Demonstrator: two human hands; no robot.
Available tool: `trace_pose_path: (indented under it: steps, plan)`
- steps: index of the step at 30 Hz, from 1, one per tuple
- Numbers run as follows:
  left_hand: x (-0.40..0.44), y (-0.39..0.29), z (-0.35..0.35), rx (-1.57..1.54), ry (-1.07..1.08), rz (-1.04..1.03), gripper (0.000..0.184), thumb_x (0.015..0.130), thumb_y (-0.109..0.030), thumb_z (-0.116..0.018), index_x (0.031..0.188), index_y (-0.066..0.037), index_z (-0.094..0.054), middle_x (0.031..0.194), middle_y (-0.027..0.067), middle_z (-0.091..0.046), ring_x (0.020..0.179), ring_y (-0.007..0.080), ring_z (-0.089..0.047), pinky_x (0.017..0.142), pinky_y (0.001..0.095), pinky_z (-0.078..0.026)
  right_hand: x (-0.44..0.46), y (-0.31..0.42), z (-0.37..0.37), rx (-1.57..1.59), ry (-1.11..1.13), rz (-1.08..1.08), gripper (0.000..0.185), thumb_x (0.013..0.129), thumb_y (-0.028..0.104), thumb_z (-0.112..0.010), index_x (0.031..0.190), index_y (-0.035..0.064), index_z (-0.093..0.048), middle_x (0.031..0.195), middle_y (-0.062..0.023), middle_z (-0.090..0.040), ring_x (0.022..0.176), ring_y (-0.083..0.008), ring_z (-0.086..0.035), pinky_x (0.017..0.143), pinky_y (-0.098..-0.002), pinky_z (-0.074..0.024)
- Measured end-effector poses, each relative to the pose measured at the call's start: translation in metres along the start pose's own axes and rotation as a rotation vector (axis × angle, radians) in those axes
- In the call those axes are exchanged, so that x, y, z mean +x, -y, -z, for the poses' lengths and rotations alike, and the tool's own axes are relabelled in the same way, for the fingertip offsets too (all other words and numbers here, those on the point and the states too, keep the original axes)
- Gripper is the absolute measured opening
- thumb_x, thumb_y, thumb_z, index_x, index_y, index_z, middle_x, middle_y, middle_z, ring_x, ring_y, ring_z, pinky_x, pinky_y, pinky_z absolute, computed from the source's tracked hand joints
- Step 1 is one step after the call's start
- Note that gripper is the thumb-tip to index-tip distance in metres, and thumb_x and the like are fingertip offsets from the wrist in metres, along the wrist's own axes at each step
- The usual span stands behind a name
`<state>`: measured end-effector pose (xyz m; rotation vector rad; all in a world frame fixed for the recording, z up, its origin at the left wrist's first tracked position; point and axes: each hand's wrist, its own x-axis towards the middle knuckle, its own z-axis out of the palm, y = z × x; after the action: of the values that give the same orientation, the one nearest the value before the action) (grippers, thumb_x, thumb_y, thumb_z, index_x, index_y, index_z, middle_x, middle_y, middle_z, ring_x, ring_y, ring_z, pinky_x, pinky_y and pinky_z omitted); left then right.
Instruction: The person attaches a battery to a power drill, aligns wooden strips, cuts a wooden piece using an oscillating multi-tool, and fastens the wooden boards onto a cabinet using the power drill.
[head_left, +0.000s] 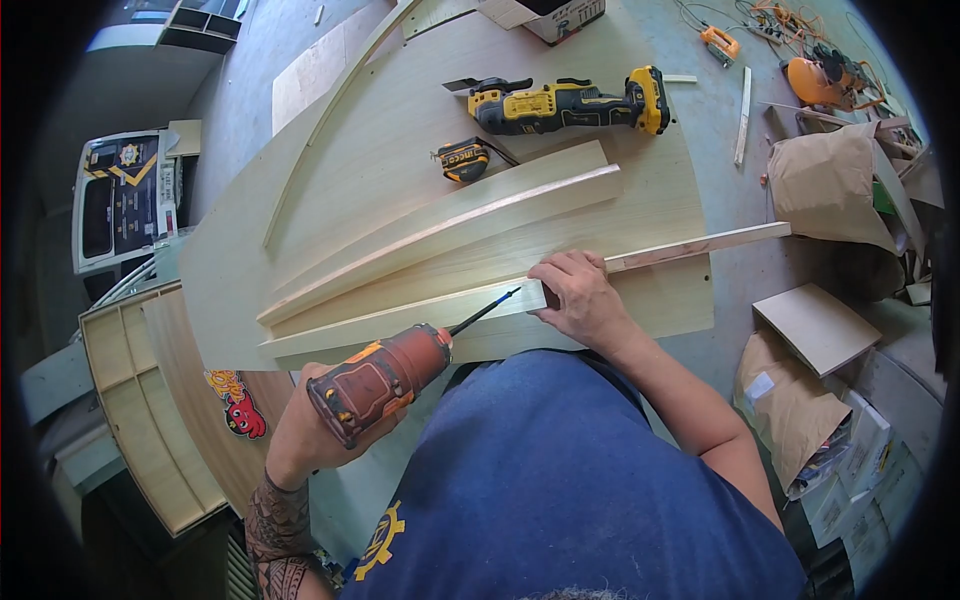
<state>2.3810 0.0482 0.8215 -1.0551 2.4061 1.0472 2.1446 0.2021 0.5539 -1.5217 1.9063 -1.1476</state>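
Observation:
My left hand (330, 425) is wrapped around an orange and dark cordless drill (383, 383). Its long dark driver bit (487, 309) points up and right, with the tip at the face of a pale wooden board (400, 318). Near that board's right end, my right hand (583, 297) is closed on the wood, thumb below and fingers over the top. A narrow wooden strip (700, 246) extends right from beneath that hand. Just beyond lies another long board with an upright strip (440, 240). Whether a screw sits at the bit is too small to tell.
A yellow and black oscillating multi-tool (560, 105) and a tape measure (463, 160) lie on the plywood table (225, 260). A thin curved strip (330, 120) rests at the far left. Brown paper bags (835, 180), an orange tool (720, 45) and cords lie right, off the table.

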Motion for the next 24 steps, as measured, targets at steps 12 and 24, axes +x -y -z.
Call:
trace_pose_path:
  steps: [12,24]
  plan:
    - [0.009,-0.025,0.017,0.149,0.167,0.047,0.041,0.08,-0.028,-0.092,0.114,-0.012,-0.076,0.106,0.0042,-0.078,0.097,0.0252,-0.072,0.094,0.0394,-0.051,0.001,0.001,0.0,0.003,-0.025,0.02,0.046,0.071,0.011,-0.087,0.113,0.0118,-0.068,0.109,-0.0053,-0.068,0.11,-0.0246,-0.065,0.105,-0.0405,-0.0418]
    - [0.018,-0.042,0.019,0.193,0.2,0.13,0.036,0.081,-0.025,-0.091,0.114,-0.017,-0.077,0.107,0.0008,-0.078,0.094,0.0231,-0.071,0.09,0.037,-0.046,0.001,0.002,0.002,0.032,-0.031,-0.01,0.057,0.068,0.013,-0.092,0.119,0.0113,-0.067,0.113,-0.0067,-0.069,0.113,-0.0263,-0.065,0.107,-0.0427,-0.0413]
